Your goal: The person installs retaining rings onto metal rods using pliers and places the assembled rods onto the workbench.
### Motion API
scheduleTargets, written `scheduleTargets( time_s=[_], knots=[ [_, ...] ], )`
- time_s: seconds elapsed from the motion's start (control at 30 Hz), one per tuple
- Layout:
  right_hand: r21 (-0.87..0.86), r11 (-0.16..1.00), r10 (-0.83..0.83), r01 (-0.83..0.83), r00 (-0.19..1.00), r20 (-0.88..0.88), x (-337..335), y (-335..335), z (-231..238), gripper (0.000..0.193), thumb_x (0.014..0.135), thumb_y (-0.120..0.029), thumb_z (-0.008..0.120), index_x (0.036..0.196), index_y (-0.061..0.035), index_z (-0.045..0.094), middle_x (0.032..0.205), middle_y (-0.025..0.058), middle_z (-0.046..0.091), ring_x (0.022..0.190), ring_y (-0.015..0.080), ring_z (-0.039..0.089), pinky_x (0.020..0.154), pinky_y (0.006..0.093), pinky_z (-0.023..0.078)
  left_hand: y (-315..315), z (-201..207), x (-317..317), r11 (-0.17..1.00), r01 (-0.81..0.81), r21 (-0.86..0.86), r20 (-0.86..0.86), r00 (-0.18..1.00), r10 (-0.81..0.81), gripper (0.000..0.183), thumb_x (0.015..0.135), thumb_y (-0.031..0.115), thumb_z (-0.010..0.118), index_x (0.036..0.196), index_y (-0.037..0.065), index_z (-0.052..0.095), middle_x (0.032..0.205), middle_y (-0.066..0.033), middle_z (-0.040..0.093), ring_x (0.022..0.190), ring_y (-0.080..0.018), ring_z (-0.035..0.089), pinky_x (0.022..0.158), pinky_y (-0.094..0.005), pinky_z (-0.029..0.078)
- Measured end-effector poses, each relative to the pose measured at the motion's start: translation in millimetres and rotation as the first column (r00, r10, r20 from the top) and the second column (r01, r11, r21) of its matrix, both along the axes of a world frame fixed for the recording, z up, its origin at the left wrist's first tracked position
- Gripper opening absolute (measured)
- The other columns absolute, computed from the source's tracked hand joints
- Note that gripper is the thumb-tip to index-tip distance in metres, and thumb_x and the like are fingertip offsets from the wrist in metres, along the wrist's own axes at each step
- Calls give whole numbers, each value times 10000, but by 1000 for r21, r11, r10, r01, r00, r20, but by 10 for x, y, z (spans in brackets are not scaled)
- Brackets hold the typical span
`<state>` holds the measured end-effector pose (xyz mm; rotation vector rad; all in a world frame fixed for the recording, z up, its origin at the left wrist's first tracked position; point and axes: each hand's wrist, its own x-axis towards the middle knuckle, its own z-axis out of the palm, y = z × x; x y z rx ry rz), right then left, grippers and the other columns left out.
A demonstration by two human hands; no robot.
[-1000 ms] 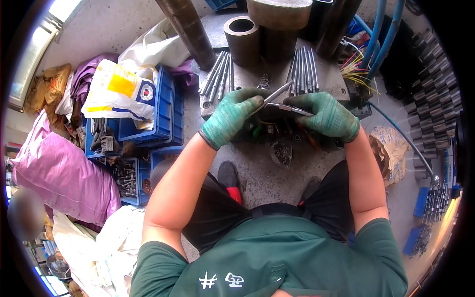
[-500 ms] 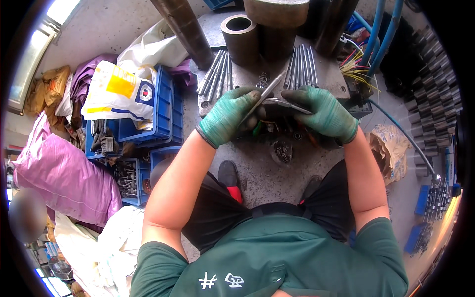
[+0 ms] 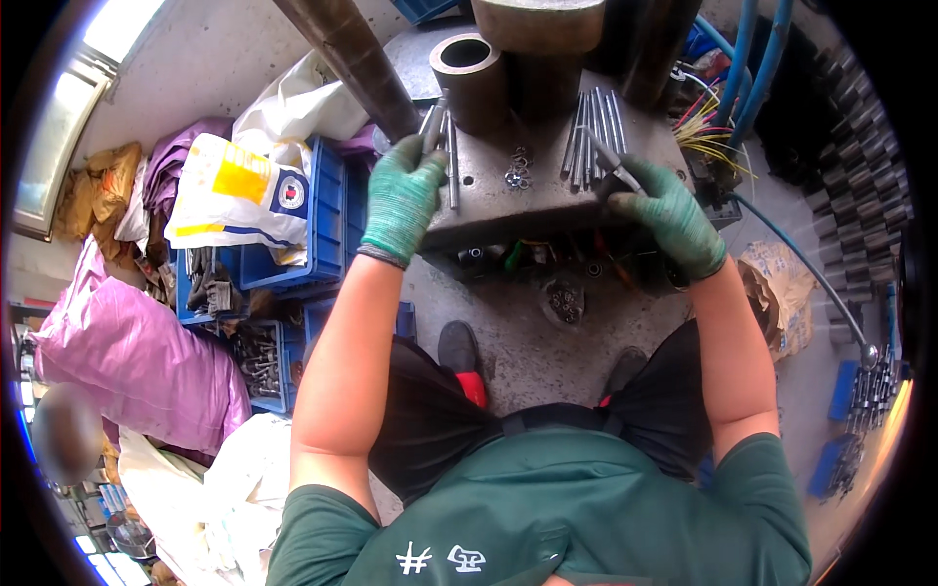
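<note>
In a green glove, my left hand (image 3: 403,200) reaches over the left row of metal rods at the bench's left edge. Its fingers are closed round a metal rod (image 3: 433,125), whose upper part shows above the thumb. My right hand (image 3: 679,220), gloved the same, is closed on a slim metal tool (image 3: 616,164) that looks like pliers. The tool points up and left across the right row of rods (image 3: 596,127). Between the hands, a small heap of metal rings (image 3: 518,171) rests on the steel bench (image 3: 542,190).
A thick hollow cylinder (image 3: 467,66) and heavy posts (image 3: 347,59) stand behind the rods. Blue crates (image 3: 327,220) are stacked at left, beside a purple sack (image 3: 137,352). Blue hoses (image 3: 738,59) and loose wires (image 3: 708,132) are at right. A bag of small parts (image 3: 563,301) lies below the bench edge.
My hands have moved apart from the middle. The left went left with a rod to the left row; the right went right with the slim tool. The heap of rings now shows fully.
</note>
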<state>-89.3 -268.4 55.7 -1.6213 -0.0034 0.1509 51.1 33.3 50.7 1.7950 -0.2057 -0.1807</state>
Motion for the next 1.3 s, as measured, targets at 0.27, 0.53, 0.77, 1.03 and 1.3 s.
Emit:
scheduleTargets(
  time_s=[0.27, 0.53, 0.77, 1.03, 1.3],
  knots=[
    [67, 955, -292, 288, 955, 57, 48, -247, 22, 412, 928, -107, 683, 1306, 47, 623, 1037, 23, 680, 917, 87, 624, 859, 247, 512, 13, -50, 339, 531, -240, 812, 403, 890, -214, 623, 886, 449, 792, 1400, 122, 660, 1297, -226, 656, 1236, -394, 615, 1071, -464, 503],
    [165, 945, -301, 284, 949, 90, 83, -300, 67, 498, 940, -98, 684, 1394, 80, 587, 1086, 46, 699, 931, 102, 658, 868, 261, 541, -141, -49, 280, 480, -187, 857, 322, 922, -216, 750, 825, 340, 805, 1489, 98, 553, 1382, -250, 623, 1306, -418, 580, 1124, -476, 470],
    [260, 922, -335, 286, 927, 169, 113, -414, -30, 391, 938, -98, 675, 1296, 55, 640, 1075, 35, 702, 920, 107, 663, 861, 261, 539, -90, -128, 306, 406, -249, 879, 316, 943, -105, 680, 789, 277, 787, 1403, 62, 587, 1350, -262, 629, 1276, -420, 602, 1100, -468, 496],
    [456, 806, -471, 378, 876, 105, 166, -738, -174, 347, 947, -91, 671, 1284, -15, 636, 955, 74, 717, 791, 183, 702, 741, 324, 600, 211, 1, 283, 352, -58, 934, 109, 986, -128, 663, 758, 302, 732, 1306, -61, 641, 1362, -347, 607, 1269, -464, 617, 1084, -464, 519],
    [585, 725, -471, 364, 881, 35, 311, -831, -371, 343, 936, -87, 683, 1275, -64, 642, 983, 104, 728, 828, 243, 714, 761, 385, 611, 1018, -885, 165, 981, 30, -189, -509, 852, -124, 86, 869, 156, 712, 874, 71, 699, 658, -57, 621, 483, -183, 592, 414, -343, 449]
  ],
)
